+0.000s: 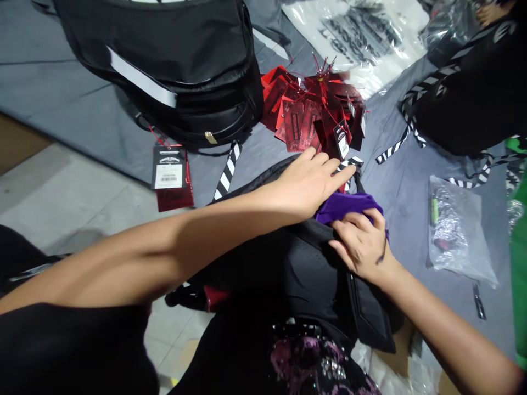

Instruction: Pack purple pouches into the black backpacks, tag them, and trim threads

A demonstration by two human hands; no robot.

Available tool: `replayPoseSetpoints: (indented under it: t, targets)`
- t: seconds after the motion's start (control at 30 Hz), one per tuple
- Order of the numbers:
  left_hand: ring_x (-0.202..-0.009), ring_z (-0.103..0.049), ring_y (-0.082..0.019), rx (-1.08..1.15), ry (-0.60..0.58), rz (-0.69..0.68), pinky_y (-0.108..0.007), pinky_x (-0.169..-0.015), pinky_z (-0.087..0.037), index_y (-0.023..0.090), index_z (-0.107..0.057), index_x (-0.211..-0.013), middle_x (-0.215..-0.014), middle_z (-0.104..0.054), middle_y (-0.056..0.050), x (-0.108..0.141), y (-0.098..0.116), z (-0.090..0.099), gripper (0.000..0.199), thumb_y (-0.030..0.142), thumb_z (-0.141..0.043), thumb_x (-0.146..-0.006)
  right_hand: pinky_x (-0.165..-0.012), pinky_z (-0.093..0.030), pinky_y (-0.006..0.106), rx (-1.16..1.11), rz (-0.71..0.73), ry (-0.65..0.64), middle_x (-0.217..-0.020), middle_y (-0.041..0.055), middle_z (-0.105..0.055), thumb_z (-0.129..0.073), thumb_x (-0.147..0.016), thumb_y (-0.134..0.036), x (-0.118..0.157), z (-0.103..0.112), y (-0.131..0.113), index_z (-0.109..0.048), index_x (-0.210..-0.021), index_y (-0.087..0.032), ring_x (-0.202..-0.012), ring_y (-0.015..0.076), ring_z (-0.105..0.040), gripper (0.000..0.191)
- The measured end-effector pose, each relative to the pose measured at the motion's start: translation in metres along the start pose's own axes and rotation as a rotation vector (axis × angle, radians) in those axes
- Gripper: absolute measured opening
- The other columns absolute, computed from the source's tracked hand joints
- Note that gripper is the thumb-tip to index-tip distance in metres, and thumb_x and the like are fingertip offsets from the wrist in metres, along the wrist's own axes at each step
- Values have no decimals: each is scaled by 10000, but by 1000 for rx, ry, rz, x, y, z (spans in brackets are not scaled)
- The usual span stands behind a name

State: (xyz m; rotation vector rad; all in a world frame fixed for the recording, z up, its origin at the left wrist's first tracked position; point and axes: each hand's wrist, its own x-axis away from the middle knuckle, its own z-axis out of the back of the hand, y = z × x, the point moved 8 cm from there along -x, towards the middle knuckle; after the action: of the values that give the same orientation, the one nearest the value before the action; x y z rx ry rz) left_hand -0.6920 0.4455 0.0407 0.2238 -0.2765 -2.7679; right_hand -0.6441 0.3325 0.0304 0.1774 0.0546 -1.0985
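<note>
A black backpack [284,263] lies across my lap at the table's edge, its mouth showing a purple cloth [346,207] that looks like lining. My left hand [308,184] reaches over the top, fingers bent on the far rim; its thumb is hidden. Closer to me, my right hand [362,241] is closed on the purple cloth, fingertips tucked at the edge. A black-and-white striped strap [227,171] sticks out behind my left forearm, and more striped webbing shows beyond my left fingertips.
Another black backpack [164,49] stands at the back left, with a hang tag [168,167] dangling over the edge. Red tags [298,123] lie bunched beyond my hands. To the right are a dark bag [465,99], a clear plastic pouch [459,230] and green material [519,274].
</note>
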Motion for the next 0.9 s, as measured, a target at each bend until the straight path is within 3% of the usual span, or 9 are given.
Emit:
replayPoseSetpoints:
  t: [0.17,0.3,0.47,0.57,0.73,0.8,0.9]
  targets:
    - [-1269,-431,-296,9,-103,33,-393,-1024,-284,200,-273,-1511,-1437,-486,-122,-6,8,0,748,245,-591,-836,-961,-328,442,-41,-107,117,-985,85,-712,-546,-919,-179,29,5,7,-558,-1173,-138,-990,216,-602,257]
    - [-1251,-448,-303,-7,-118,21,-400,-1006,-305,204,-256,-1521,-1423,-504,-128,-11,9,-2,761,240,-587,-837,-962,-347,452,-138,-191,164,-1024,103,-689,-548,-896,-130,35,5,17,-539,-1178,-151,-987,220,-618,283]
    - [-1278,-434,-304,-16,-149,20,-399,-1031,-294,157,-224,-1531,-1447,-467,-151,-11,7,-7,771,220,-575,-847,-952,-380,445,-270,-431,291,-1077,95,-648,-496,-896,-85,47,14,28,-502,-1243,-203,-1046,232,-591,366]
    - [-1291,-427,-298,-16,-128,21,-400,-1030,-300,165,-236,-1525,-1448,-467,-145,-11,8,-7,739,220,-555,-861,-953,-375,440,-327,-504,275,-1082,90,-632,-477,-921,-130,42,16,25,-510,-1234,-211,-1058,227,-572,325]
    - [-1282,-441,-288,-12,-95,49,-409,-1016,-315,157,-272,-1509,-1427,-492,-150,-12,6,-7,621,192,-444,-913,-957,-289,470,-245,-196,-4,-1091,108,-668,-437,-974,-282,-3,5,6,-534,-1236,-166,-1091,244,-544,303]
    - [-1285,-440,-290,-24,-89,38,-411,-1017,-319,153,-264,-1510,-1433,-485,-152,-12,5,-7,643,200,-464,-900,-929,-279,458,-169,-79,-92,-1006,102,-696,-434,-987,-337,-13,-1,6,-565,-1200,-136,-1065,252,-536,321]
    - [-1293,-442,-290,-41,-81,3,-409,-1023,-329,153,-266,-1504,-1440,-480,-147,-11,7,-7,696,205,-521,-859,-911,-278,442,-101,-39,-143,-825,80,-695,-428,-991,-358,-14,-4,10,-617,-1075,-124,-960,243,-528,312]
